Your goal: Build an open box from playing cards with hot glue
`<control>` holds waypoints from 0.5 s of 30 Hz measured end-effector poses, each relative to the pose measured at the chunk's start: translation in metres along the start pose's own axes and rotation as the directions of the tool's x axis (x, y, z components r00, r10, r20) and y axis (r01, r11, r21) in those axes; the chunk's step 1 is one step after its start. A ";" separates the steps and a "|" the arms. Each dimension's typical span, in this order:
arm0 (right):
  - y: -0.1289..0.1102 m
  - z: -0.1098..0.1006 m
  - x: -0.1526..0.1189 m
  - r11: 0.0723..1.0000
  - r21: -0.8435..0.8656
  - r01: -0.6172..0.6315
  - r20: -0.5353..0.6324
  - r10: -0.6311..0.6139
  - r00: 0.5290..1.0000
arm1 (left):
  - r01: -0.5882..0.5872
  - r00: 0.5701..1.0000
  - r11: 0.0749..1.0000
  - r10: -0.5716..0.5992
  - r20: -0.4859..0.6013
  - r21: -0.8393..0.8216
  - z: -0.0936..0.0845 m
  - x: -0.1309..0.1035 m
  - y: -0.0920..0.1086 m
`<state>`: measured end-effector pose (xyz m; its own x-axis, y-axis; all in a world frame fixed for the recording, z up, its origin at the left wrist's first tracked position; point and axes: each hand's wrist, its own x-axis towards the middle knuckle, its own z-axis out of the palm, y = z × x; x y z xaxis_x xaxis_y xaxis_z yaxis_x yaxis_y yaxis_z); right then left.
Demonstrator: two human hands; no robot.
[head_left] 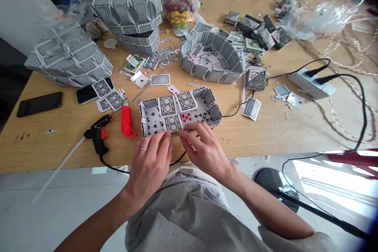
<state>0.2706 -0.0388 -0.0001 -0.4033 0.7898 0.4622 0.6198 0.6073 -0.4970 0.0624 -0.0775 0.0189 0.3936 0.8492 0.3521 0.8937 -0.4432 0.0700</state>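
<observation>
The box (209, 101) sits near the table's (233, 136) front edge. The left hand (150, 161) and right hand (206, 147) have bent fingers, tips side by side at the near card's (173, 123) lower edge; whether they pinch or merely press, I cannot tell. Even pressure from both sides should keep the card square and the thin wall unbuckled.

I face a wood-grain table (224, 141) on a pale floor (73, 212). Left of the table is a white panel (23, 15). Off its near right, I see a round black base (274, 183) and glaring sunlight (321, 173).
</observation>
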 end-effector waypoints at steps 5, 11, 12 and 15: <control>-0.003 0.003 0.000 0.999 -0.042 0.022 -0.005 -0.022 1.000 | 0.025 1.000 0.999 -0.026 -0.005 -0.045 0.000 0.000 0.004; 0.000 0.004 -0.003 0.999 -0.003 0.036 -0.017 -0.036 0.999 | 0.222 0.939 0.947 -0.272 -0.212 -0.231 -0.014 -0.021 -0.037; 0.002 0.002 -0.003 0.999 0.012 0.038 -0.025 -0.037 0.999 | 0.331 0.892 0.918 -0.380 -0.246 -0.216 -0.018 -0.029 -0.051; 0.010 -0.005 0.000 0.998 0.047 0.032 -0.084 -0.028 0.996 | 0.671 0.701 0.737 -0.665 -0.259 -0.077 -0.029 -0.051 -0.095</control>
<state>0.2804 -0.0329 -0.0016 -0.3623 0.7628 0.5357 0.5748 0.6352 -0.5159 -0.0493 -0.0871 0.0215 -0.3739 0.8154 0.4418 0.9066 0.2208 0.3597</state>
